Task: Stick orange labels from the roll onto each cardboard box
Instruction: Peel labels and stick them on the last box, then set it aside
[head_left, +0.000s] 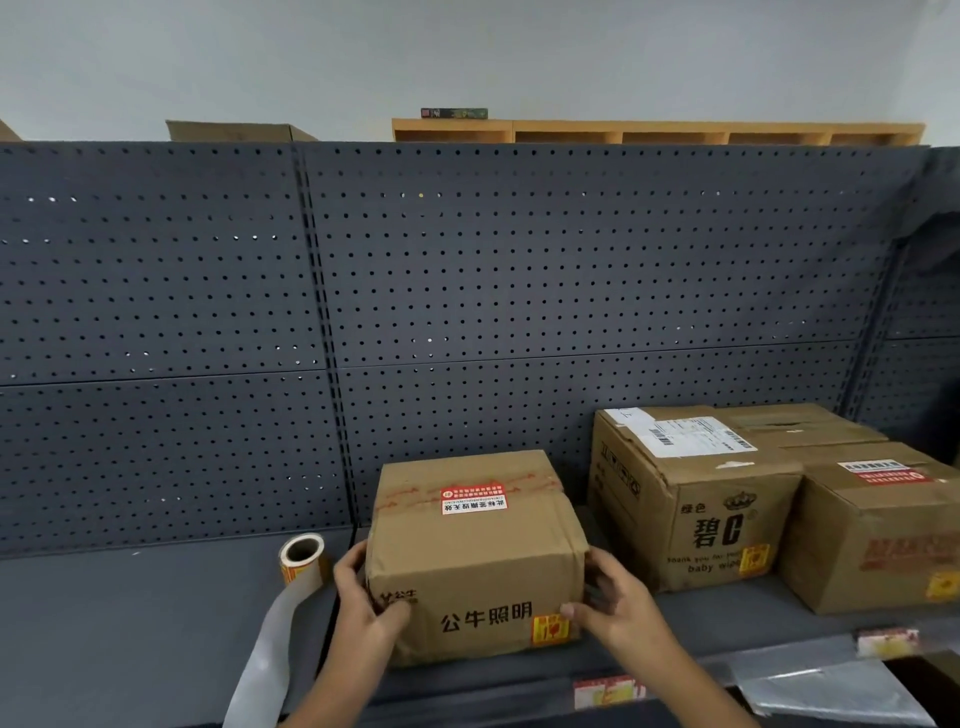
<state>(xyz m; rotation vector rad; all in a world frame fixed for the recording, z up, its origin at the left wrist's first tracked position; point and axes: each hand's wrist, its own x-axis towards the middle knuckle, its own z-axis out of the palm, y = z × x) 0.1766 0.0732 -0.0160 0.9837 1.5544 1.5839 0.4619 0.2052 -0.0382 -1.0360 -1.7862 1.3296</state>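
Note:
A cardboard box (475, 558) with black characters sits on the dark shelf (130, 623), an orange label (551, 630) stuck on its front lower right. My left hand (363, 597) grips its left side and my right hand (610, 603) grips its right side, thumb beside the label. The label roll (303, 560) stands just left of the box, its bare white backing strip (270, 654) trailing down over the shelf edge. To the right stand a taller box (691, 499) and a lower box (883, 535), each with an orange label on its front.
A dark pegboard wall (415, 291) rises behind the shelf. Price tags (608, 691) sit on the shelf's front rail, and a clear plastic sheet (831, 691) lies at the lower right. Wooden cubbies (654, 132) show above the pegboard.

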